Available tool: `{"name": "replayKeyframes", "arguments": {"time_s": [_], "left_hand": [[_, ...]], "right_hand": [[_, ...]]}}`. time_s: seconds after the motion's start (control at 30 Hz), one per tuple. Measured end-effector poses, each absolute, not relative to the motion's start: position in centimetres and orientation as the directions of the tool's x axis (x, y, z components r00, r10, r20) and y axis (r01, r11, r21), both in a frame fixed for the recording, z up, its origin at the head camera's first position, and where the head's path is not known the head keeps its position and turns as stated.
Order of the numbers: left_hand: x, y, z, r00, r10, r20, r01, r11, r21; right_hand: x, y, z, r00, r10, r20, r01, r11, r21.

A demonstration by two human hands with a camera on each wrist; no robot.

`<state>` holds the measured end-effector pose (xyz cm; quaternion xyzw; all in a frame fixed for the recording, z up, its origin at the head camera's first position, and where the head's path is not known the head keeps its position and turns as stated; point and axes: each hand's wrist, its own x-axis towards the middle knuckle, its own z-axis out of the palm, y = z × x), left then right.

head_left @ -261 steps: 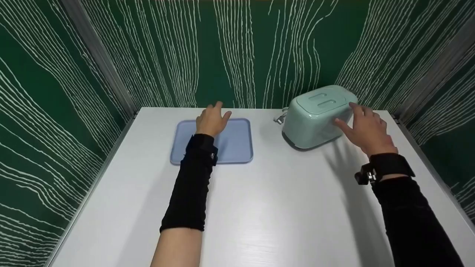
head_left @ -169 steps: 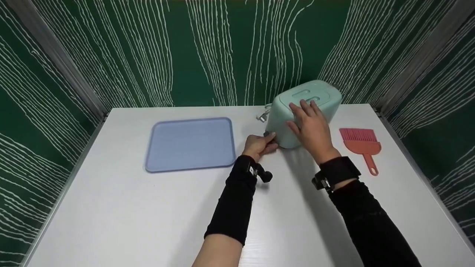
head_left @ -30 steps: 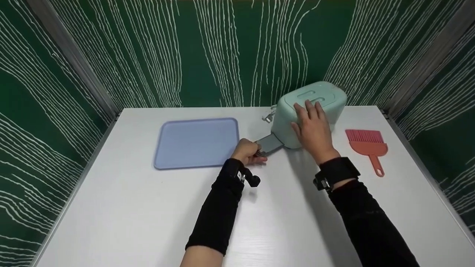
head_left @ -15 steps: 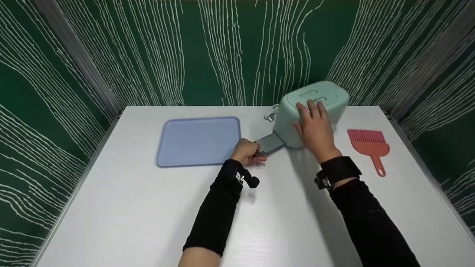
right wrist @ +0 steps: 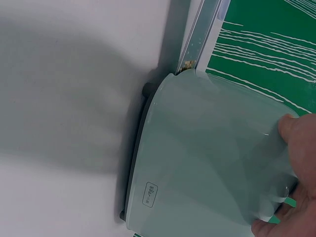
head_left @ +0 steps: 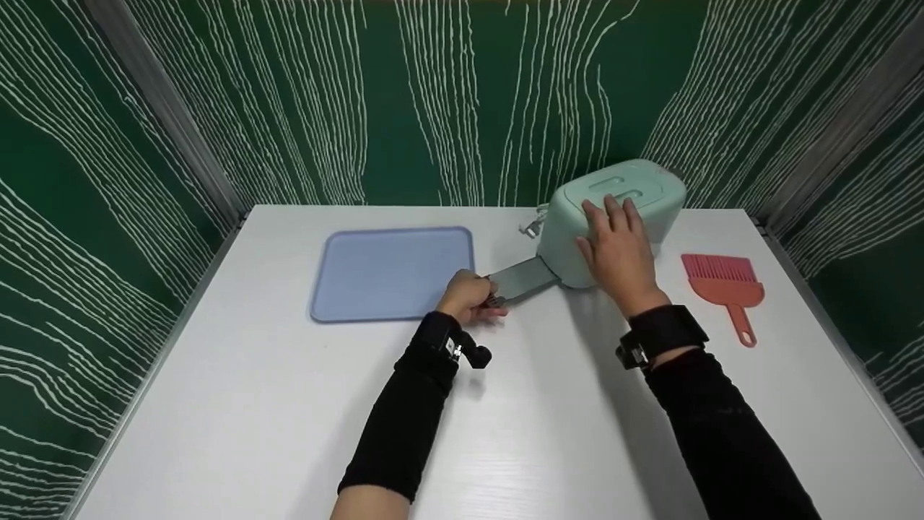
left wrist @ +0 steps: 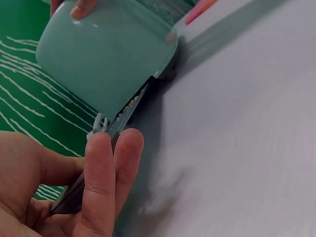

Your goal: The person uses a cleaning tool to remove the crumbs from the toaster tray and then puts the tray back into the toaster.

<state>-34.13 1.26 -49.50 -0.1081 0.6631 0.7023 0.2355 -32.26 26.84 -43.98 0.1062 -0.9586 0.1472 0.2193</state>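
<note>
A mint-green toaster (head_left: pixel 613 213) stands at the back right, its narrow end angled toward the front left. A grey crumb tray (head_left: pixel 525 278) sticks out from the base of that end, the rest of it hidden inside. My left hand (head_left: pixel 468 295) pinches the tray's dark outer end (left wrist: pixel 74 195) between thumb and fingers. Small tan crumbs (left wrist: pixel 129 104) lie on the tray near the slot. My right hand (head_left: pixel 622 253) rests on the toaster, straight fingers over its top edge and thumb against its side.
A light-blue rectangular tray (head_left: pixel 393 274) lies flat left of the toaster. A red brush in an orange dustpan (head_left: pixel 728 291) lies to the right. The power plug (head_left: pixel 532 229) sits behind the toaster's near end. A green patterned wall (head_left: pixel 462 108) closes off the back.
My left hand went from above the blue tray to the toaster's base, then drew the crumb tray out leftward. My right hand came onto the toaster and stays there.
</note>
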Motion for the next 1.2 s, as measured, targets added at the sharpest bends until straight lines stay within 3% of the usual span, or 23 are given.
{"name": "replayKeyframes", "arguments": {"time_s": [0.53,1.2], "left_hand": [[-34.1,-1.8,-49.4,-0.878,0.191,-0.438,-0.440,0.037,0.897],[-32.9,-6.2,-48.2,-0.901,0.191,-0.389,-0.406,-0.055,0.912]], "right_hand": [[-32.2,26.7,-44.0,-0.872,-0.154,0.464,-0.280,0.935,-0.217],[-32.3,26.6,-44.1,-0.875,-0.131,0.466,-0.263,0.937,-0.231]]}}
